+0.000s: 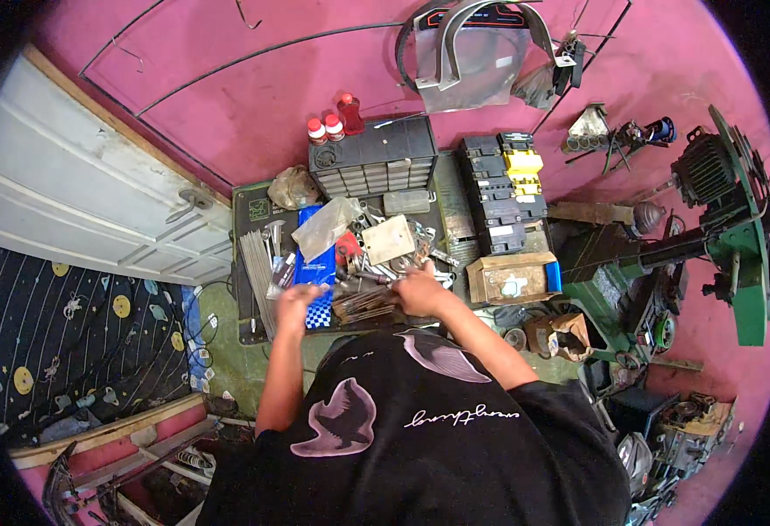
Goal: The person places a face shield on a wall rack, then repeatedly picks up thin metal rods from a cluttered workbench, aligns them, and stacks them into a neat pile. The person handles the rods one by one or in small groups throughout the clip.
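My left hand (297, 304) is closed above the blue packet with a checkered end (319, 267); something thin and shiny seems to stick out from its fingertips, too small to name. To the right, my right hand (417, 291) reaches with curled fingers into the heap of metal tools (366, 279); what its fingers grip is hidden. Just below and between the hands lies a bundle of thin brownish rods (363, 307). Behind them are a clear plastic bag (325, 230), a red object (347, 248) and a pale flat card-like piece (388, 240).
A small-drawer cabinet (376, 158) with red-capped bottles (325, 130) stands at the back. Black batteries (495, 197) and an open cardboard box (512, 279) sit to the right. Long grey rods (258, 276) lie at left. A green machine (736, 219) rises at far right.
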`<state>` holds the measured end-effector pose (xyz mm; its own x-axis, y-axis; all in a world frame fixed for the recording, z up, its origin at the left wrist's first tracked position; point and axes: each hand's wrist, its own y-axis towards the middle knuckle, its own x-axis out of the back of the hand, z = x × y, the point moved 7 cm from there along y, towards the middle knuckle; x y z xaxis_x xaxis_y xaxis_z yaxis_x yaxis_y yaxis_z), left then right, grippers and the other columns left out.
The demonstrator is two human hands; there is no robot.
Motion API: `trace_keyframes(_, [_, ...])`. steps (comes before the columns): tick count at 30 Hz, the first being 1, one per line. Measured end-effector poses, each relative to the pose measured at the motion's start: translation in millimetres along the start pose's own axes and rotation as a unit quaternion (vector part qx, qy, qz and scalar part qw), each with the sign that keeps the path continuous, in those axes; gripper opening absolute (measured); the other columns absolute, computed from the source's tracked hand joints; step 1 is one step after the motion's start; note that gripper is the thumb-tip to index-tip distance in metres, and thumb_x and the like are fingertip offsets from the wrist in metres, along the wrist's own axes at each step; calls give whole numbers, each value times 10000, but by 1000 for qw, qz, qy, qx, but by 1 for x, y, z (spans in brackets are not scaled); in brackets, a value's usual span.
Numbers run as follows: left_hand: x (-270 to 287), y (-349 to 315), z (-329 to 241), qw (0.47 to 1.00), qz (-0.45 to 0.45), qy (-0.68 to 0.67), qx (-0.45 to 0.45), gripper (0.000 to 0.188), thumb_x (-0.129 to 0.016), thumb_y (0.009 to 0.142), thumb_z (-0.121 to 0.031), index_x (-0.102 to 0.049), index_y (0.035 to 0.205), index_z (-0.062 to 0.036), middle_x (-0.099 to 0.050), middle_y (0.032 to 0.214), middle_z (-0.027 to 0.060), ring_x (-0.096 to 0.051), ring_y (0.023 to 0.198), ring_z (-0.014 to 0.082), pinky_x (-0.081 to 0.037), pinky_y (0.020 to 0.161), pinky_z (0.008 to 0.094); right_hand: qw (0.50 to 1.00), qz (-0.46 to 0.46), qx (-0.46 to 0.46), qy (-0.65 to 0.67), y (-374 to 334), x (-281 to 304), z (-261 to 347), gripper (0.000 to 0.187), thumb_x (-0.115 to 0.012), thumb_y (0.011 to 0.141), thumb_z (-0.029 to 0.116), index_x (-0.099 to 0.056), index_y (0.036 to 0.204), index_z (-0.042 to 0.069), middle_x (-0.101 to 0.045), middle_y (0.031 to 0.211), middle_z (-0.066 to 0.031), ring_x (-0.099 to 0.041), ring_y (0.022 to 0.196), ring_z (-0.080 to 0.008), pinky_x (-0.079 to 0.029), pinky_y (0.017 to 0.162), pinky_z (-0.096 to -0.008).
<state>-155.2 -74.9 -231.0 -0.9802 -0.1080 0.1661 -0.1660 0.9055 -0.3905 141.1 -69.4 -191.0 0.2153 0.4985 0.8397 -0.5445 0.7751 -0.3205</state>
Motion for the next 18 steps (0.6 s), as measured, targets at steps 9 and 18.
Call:
trace_keyframes(9, [-22,-3,-73,955,139,200,-169,124,-774,826,-92,-764,918,-9,-754,838,82,-690,769,149,-521,737,307,960,-197,49,193,13,46,3,253,-603,960,345,-730,1096,173,-722,960,-139,-649,957,-335,-330,867,-535])
trace_keyframes(18, [-56,5,-60,982,38,108,-150,110,-721,858,-20,-739,964,-1,-748,901,90,-678,788,155,-530,749,297,994,0,1,105,5,39,-1,301,-592,967,393,-715,1057,134,-702,1020,-153,-611,1089,-343,-324,919,-579])
